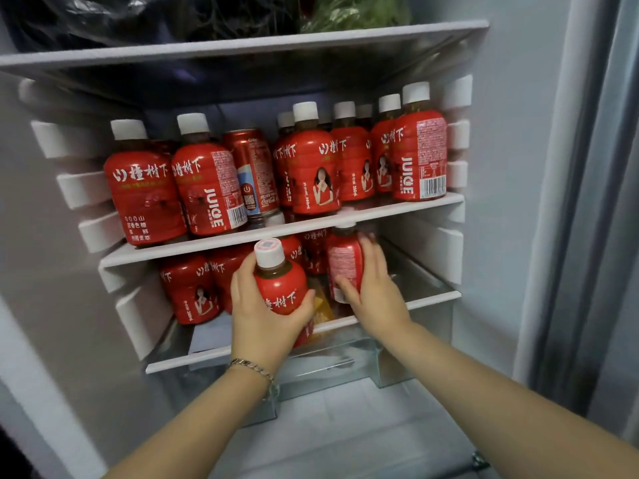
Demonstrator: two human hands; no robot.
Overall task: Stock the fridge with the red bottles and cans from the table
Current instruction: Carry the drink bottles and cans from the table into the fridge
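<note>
Both hands reach into the open fridge at the centre of the frame. The left hand (262,316) is wrapped around a red juice bottle (281,285) with a white cap, held upright just in front of the lower shelf (242,350); a chain bracelet (250,368) sits on that wrist. The right hand (371,288) is curled around a second red bottle (344,267) standing further in on the lower shelf, fingers over its right side and thumb across the front — its top is hidden behind the edge of the shelf above.

On the middle shelf (276,233), across the centre of the frame, at least 8 white-capped red juice bottles stand upright: 2 at the left, the rest packed at centre and right, with more caps partly hidden behind. 1 red Coca-Cola can (252,171) stands between the 2 groups.

On the lower shelf, left of the hands, 2 more red bottles (192,288) stand side by side, and at least 2 others show behind the held ones. A yellow packet (321,305) lies between the hands.

At the top of the frame, dark bags and leafy greens (352,12) rest on the upper shelf (242,44).
</note>
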